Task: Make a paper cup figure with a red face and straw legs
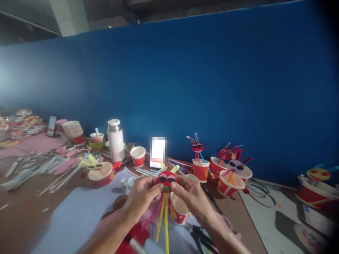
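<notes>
A red face figure (167, 187) was held up in front of the person, above the near middle of the counter (25, 220); it had dark eyes, pink lids, a green mouth and pale yellow antennae, and long yellow strips (166, 220) hung below it; the left hand (140, 194) pinched its left edge between thumb and fingers, and the right hand (192, 193) pinched its right edge the same way, so that both hands were drawn in narrow around it.

Beyond and below the right hand stood a red-and-white paper cup (180, 211), partly hidden; nearer lay black-handled scissors (199, 237), partly under the right forearm; lavender paper (70, 208) spread to the left.

Farther left, a cup with a yellow-antennaed figure (102, 173) stood near a white flask (116, 143); an upright cup (138, 157) was right of the flask, then a bright object (158, 149) too pixelated to make out; to the right, another red figure (197, 147) rose from its cup (200, 172), with more decorated cups (230, 186) beside it; at the far left stood stacked cups (72, 130); a blue partition (198, 77) closed the far side.
</notes>
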`<action>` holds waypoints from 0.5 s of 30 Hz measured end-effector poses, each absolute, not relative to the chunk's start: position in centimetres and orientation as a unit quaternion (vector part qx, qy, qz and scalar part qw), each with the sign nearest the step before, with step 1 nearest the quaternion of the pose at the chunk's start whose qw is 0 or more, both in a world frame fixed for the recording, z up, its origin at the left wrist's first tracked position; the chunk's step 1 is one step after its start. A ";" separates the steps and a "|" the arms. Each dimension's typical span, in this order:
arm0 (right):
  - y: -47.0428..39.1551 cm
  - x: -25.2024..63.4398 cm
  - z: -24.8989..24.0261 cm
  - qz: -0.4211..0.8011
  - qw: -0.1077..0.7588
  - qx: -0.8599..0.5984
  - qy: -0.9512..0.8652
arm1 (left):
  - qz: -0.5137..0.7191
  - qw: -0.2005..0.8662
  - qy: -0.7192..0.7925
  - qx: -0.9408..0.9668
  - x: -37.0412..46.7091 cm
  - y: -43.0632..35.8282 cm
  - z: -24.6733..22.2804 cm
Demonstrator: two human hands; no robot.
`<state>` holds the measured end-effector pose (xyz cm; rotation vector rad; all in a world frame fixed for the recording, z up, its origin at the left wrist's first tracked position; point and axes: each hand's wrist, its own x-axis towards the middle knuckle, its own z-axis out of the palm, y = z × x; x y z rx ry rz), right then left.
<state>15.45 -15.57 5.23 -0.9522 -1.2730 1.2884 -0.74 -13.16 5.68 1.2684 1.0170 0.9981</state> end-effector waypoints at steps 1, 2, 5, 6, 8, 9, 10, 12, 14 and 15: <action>-15.6 15.3 5.2 0.537 0.512 -0.396 -0.541 | 0.426 0.576 0.434 0.545 -0.7 -13.3 5.8; -15.6 15.2 5.3 0.527 0.504 -0.403 -0.553 | 0.425 0.576 0.433 0.549 -0.6 -13.5 5.9; -15.6 15.3 5.3 0.507 0.494 -0.419 -0.569 | 0.408 0.591 0.421 0.555 -0.7 -14.1 6.5; -15.6 15.6 5.4 0.515 0.500 -0.413 -0.560 | 0.398 0.601 0.412 0.557 -0.8 -14.2 6.7; -15.6 16.6 5.8 0.532 0.526 -0.399 -0.531 | 0.378 0.619 0.393 0.566 -1.0 -14.3 7.0; -15.6 17.2 6.1 0.527 0.548 -0.398 -0.513 | 0.369 0.621 0.388 0.573 -1.2 -14.2 7.0; -15.6 17.9 6.5 0.511 0.575 -0.402 -0.497 | 0.362 0.616 0.386 0.583 -1.2 -14.1 6.8; -15.8 19.4 7.3 0.465 0.630 -0.412 -0.465 | 0.359 0.580 0.396 0.614 -1.3 -13.8 6.0; -16.0 20.7 8.1 0.421 0.677 -0.419 -0.435 | 0.344 0.519 0.408 0.668 -1.3 -13.5 4.9; -16.2 21.2 8.3 0.403 0.693 -0.421 -0.425 | 0.336 0.477 0.411 0.701 -1.1 -13.4 4.3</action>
